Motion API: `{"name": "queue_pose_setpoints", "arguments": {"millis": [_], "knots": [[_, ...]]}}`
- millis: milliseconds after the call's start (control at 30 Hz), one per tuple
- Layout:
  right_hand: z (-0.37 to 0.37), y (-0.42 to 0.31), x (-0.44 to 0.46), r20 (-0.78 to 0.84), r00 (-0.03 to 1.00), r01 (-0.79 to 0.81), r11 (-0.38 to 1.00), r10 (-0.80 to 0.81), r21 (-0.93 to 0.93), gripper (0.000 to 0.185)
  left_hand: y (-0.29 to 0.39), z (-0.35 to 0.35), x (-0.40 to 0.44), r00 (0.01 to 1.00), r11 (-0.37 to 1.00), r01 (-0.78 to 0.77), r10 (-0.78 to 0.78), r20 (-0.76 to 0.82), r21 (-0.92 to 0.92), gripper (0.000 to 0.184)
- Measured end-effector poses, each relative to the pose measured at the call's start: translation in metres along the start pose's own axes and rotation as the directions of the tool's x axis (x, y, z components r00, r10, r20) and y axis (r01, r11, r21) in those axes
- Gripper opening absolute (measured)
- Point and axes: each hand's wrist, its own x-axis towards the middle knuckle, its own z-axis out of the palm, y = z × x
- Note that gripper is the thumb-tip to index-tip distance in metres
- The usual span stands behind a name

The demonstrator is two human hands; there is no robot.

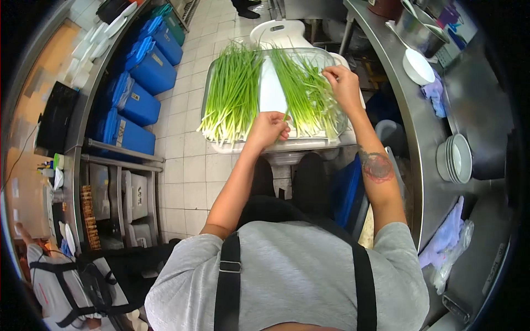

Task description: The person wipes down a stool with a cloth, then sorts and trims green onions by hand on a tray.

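Two piles of green onions lie in a clear tray, white ends toward me. The left pile is thick and even; the right pile is looser, its leaves spread toward the right edge. Between them a white surface shows. My left hand is closed at the near edge of the tray, pinching a thin green stalk between thumb and fingers. Over the right pile's far right side is my right hand, fingers pinched near some leaves; what they hold is too small to make out.
Blue lidded bins line the left side. Steel counters stand on both sides; the right one holds a white bowl, stacked bowls and purple cloths. A white stool stands beyond the tray. Another person is at lower left.
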Motion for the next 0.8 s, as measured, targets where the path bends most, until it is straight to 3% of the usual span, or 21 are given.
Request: {"name": "queue_pose_setpoints", "arguments": {"millis": [67,100,167,233,367,533,633,700,767,800], "knots": [[0.002,0.010,-0.002,0.074,0.997,-0.008,0.991,0.018,-0.133,0.015,0.007,-0.017,0.001,0.987,0.988,-0.026,0.050,-0.154,0.155,0.026],[0.009,0.021,-0.005,0.114,0.993,0.016,0.974,0.010,-0.227,0.017,0.012,-0.029,0.004,0.959,0.946,-0.065,0.147,-0.242,0.319,0.029],[0.018,0.034,-0.008,0.171,0.984,0.011,0.943,0.048,-0.331,0.023,0.010,-0.055,0.017,0.837,0.756,0.000,0.359,-0.414,0.655,0.031],[0.021,0.036,-0.009,0.201,0.971,-0.049,0.932,0.129,-0.359,0.028,0.019,-0.076,0.020,0.773,0.573,0.130,0.452,-0.445,0.809,0.033],[0.013,0.025,-0.007,0.118,0.988,-0.062,0.947,0.104,-0.316,0.027,0.020,-0.097,0.029,0.699,0.531,0.238,0.487,-0.523,0.813,0.011],[0.010,0.038,-0.002,0.121,0.992,0.023,0.931,0.023,-0.365,0.020,0.013,-0.098,0.027,0.740,0.510,0.201,0.481,-0.471,0.836,0.015],[0.006,0.001,-0.007,0.087,0.992,-0.021,0.821,0.087,-0.571,0.019,0.013,-0.088,0.020,0.745,0.521,0.168,0.489,-0.454,0.837,0.023],[0.010,-0.005,-0.012,0.084,0.990,-0.045,0.828,0.111,-0.559,0.023,0.018,-0.074,0.013,0.726,0.531,0.178,0.498,-0.474,0.829,0.031],[0.015,-0.009,-0.016,0.089,0.994,-0.015,0.856,0.071,-0.516,0.032,0.013,-0.065,0.013,0.674,0.474,0.108,0.611,-0.415,0.874,0.033],[0.019,-0.011,-0.018,0.182,0.978,-0.010,0.893,0.103,-0.451,0.032,0.012,-0.061,0.012,0.643,0.441,0.077,0.663,-0.383,0.894,0.034]]}}
